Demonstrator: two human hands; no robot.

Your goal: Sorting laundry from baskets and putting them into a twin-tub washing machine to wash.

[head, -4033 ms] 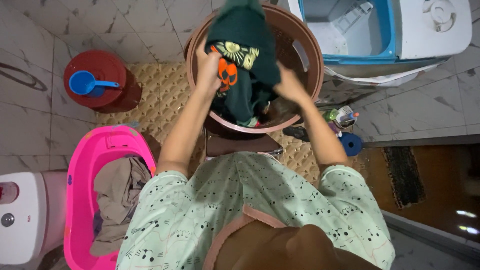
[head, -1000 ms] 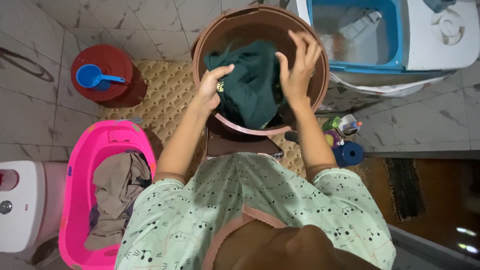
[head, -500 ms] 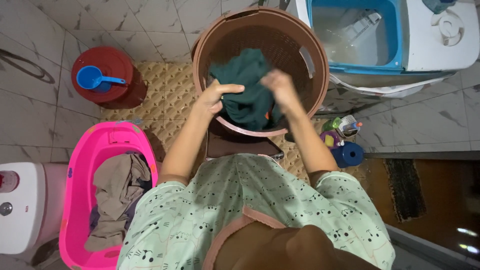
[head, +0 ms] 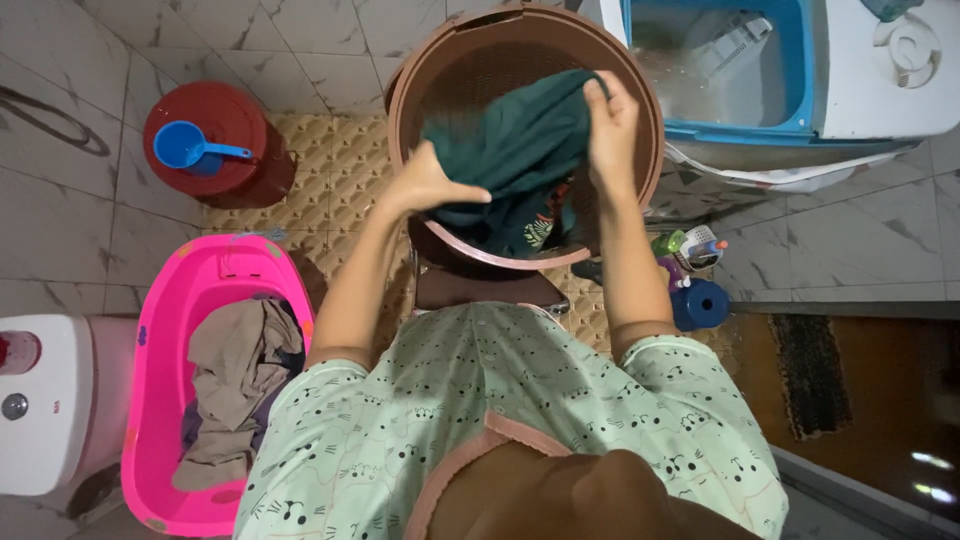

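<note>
While both hands pinch it, the green garment point(head: 515, 150) hangs stretched over the mouth of the brown basket point(head: 640, 120), lifted so its cloth spreads out above the basket's inside. The right hand point(head: 612, 120) is raised at the far edge, fingers closed on the upper hem, forearm reaching straight forward. The left hand point(head: 425, 182) sits lower at the near left, thumb clamped across a fold, elbow bent. Beside the basket stands a washer point(head: 880, 90) with an open blue tub. Left of the person, a pink tub point(head: 165, 330) holds a brown cloth point(head: 235, 375); beyond it a red bucket point(head: 225, 155) carries a blue scoop point(head: 185, 145).
</note>
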